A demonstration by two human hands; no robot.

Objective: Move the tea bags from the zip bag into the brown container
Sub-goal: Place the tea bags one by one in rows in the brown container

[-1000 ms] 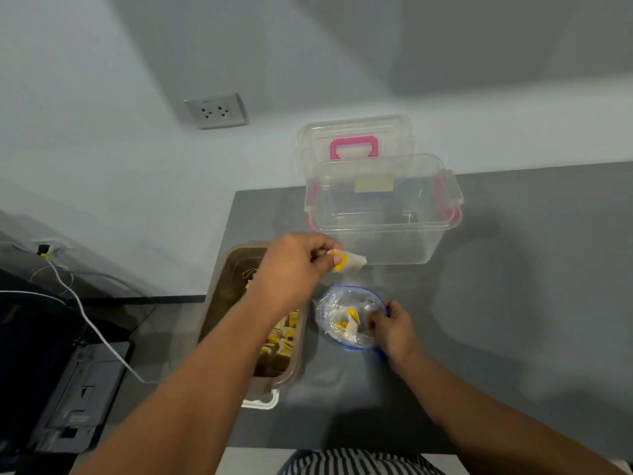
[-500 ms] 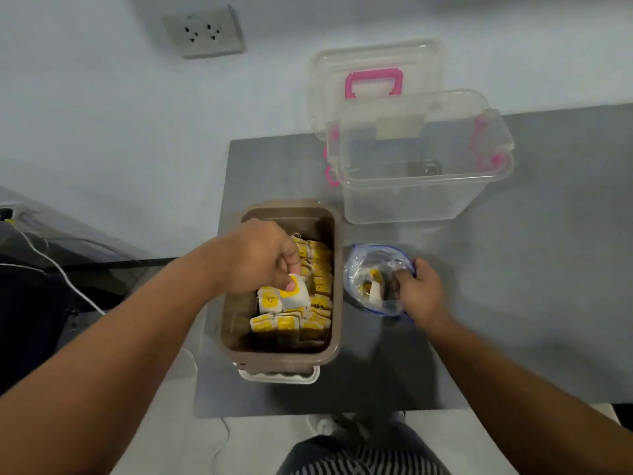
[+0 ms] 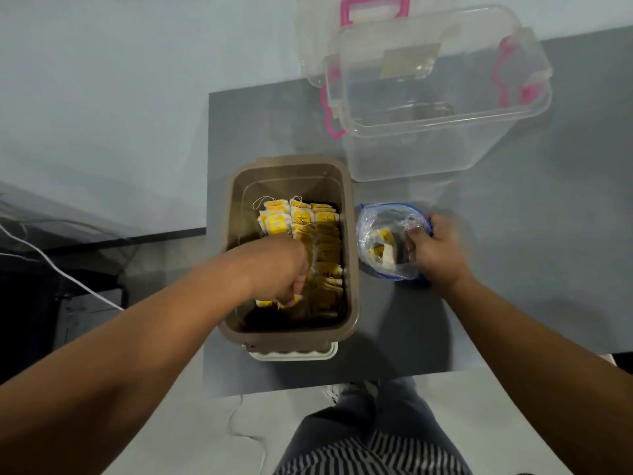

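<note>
The left hand [image 3: 279,265] is reaching down into the brown rectangular plastic container [image 3: 352,269] on the grey table [image 3: 513,269], its fingers curled narrowly onto a yellow-labelled tea bag [image 3: 289,301] at the near end of the packed rows; whether they are pinching it or only touching it is unclear. The right hand [image 3: 438,250] is gripping the right edge of the clear blue-rimmed zip bag [image 3: 387,234], which is sitting just right of the container with a few tea bags inside. A clear plastic box with pink clasps [image 3: 435,97] is standing at the far side.
</note>
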